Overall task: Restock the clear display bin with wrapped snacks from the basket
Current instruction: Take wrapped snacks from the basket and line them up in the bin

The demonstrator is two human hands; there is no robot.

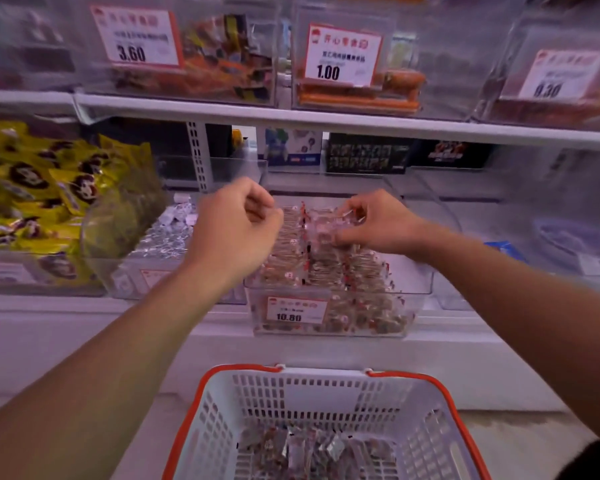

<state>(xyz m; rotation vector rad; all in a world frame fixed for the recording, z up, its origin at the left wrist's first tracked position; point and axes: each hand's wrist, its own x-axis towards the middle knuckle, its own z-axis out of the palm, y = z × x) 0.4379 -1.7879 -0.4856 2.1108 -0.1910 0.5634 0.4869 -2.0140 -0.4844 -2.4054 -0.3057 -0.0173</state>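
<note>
Nearest, the basket (326, 427) holds a thin layer of wrapped snacks (312, 448) on its bottom. They look light, crinkly and slippery, probably best pinched by a sealed end or scooped several at once. Farther, the clear display bin (329, 306) on the shelf is heaped nearly full. Above it, the right hand (378, 223) pinches a packet with curled fingers; the left hand (236, 230) is curled, apparently holding nothing.

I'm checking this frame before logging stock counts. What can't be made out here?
- Head view: left hand curls knuckles-up, hiding any snack inside.
- Snacks in the basket: cut by the bottom edge, uncountable.
- Price tag on the clear bin: small print blurred.
</note>
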